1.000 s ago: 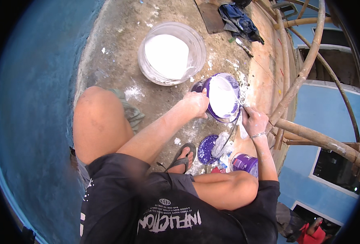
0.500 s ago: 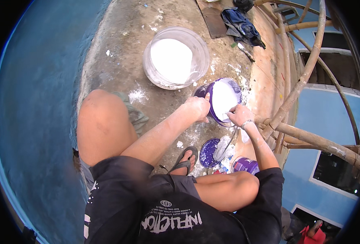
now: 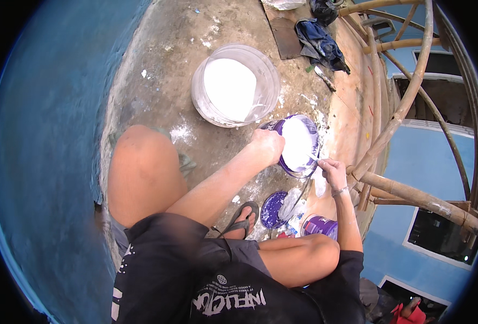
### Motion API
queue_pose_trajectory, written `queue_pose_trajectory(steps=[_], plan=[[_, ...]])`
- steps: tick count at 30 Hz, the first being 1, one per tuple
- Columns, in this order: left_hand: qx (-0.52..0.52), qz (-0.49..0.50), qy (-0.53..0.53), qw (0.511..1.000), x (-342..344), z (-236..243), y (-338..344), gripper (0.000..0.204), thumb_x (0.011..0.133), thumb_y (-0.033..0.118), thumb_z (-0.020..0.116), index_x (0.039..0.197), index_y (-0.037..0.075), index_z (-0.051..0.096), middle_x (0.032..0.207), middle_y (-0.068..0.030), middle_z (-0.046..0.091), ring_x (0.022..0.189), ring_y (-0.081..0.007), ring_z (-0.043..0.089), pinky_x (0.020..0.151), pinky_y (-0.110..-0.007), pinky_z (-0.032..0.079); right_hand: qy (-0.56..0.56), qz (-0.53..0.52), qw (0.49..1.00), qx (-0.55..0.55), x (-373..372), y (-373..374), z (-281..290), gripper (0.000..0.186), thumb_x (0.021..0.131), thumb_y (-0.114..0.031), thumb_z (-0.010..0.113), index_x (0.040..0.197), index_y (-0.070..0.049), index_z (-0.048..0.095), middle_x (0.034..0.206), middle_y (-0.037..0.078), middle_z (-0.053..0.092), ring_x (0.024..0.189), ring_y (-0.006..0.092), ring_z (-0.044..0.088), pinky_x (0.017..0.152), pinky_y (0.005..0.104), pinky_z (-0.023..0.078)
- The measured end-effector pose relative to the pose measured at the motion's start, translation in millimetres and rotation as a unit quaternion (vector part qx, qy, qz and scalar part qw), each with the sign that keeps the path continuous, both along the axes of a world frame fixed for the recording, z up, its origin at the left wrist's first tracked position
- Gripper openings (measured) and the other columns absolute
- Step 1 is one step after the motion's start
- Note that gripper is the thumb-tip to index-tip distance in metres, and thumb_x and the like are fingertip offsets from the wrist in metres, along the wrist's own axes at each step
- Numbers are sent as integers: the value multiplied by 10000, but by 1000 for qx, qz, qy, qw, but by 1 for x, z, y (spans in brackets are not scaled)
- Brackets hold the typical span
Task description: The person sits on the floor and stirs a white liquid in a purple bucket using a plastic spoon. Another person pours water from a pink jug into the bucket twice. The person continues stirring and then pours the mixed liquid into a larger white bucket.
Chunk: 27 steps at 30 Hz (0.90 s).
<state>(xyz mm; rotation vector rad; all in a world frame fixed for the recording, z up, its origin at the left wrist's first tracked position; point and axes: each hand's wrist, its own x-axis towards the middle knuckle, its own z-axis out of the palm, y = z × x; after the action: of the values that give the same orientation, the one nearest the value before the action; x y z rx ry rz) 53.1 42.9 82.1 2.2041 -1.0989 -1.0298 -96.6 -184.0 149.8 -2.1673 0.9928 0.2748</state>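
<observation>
A purple bucket (image 3: 272, 126) with white contents (image 3: 297, 141) is tipped a little toward me on the floor. My left hand (image 3: 268, 144) is closed on its left rim. At the bucket's right rim, my right hand (image 3: 333, 174) pinches a thin pale stick-like tool (image 3: 313, 157). The tool's tip reaches over the rim toward the white contents; its exact kind is too small to make out. Beyond the bucket stands a larger translucent tub (image 3: 268, 81), holding white powder or paste (image 3: 229, 89).
A purple lid (image 3: 272, 209) with crumpled plastic (image 3: 291, 204) and a second purple bucket (image 3: 320, 225) lie near my right knee. Bamboo poles (image 3: 398, 113) rise at the right. A blue wall (image 3: 44, 162) runs along the left. Dark cloth (image 3: 321, 44) lies far off.
My right hand has drawn back from inside the bucket's rim to just outside it, on the right, and the pale tool now shows. My left hand stays on the rim.
</observation>
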Motion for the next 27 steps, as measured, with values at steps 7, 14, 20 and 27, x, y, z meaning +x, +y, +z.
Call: queue_pose_trajectory(steps=[7, 14, 20, 27], plan=[[-32, 287, 72, 955, 23, 14, 10, 755, 916, 314, 623, 1481, -87, 323, 1094, -274, 690, 1056, -370, 687, 916, -451, 541, 16, 217, 886, -409, -11, 22, 39, 231, 866, -292, 691, 927, -91, 788, 787, 189, 709, 756, 336, 707, 700, 417, 545], [-15, 107, 80, 991, -20, -2, -8, 898, 934, 338, 597, 1550, -87, 101, 1135, -262, 683, 1074, -385, 676, 932, -459, 539, 102, 216, 887, -395, 24, 13, -12, 288, 830, -366, 682, 929, -121, 797, 808, 207, 714, 799, 373, 706, 764, 449, 558], [-16, 36, 77, 996, -35, -18, -11, 985, 915, 315, 600, 1530, -122, -32, 1140, -254, 690, 1051, -366, 690, 934, -441, 543, 113, 277, 877, -376, 57, 13, -51, 323, 834, -394, 682, 928, -108, 799, 791, 187, 720, 770, 359, 713, 739, 435, 565], [-7, 3, 81, 997, -14, -23, -8, 866, 865, 165, 564, 1567, -49, 104, 1172, -247, 684, 1100, -338, 679, 954, -436, 535, 0, 310, 906, -287, 53, 37, -69, 318, 849, -382, 690, 888, -83, 791, 775, 185, 708, 715, 358, 703, 689, 423, 560]])
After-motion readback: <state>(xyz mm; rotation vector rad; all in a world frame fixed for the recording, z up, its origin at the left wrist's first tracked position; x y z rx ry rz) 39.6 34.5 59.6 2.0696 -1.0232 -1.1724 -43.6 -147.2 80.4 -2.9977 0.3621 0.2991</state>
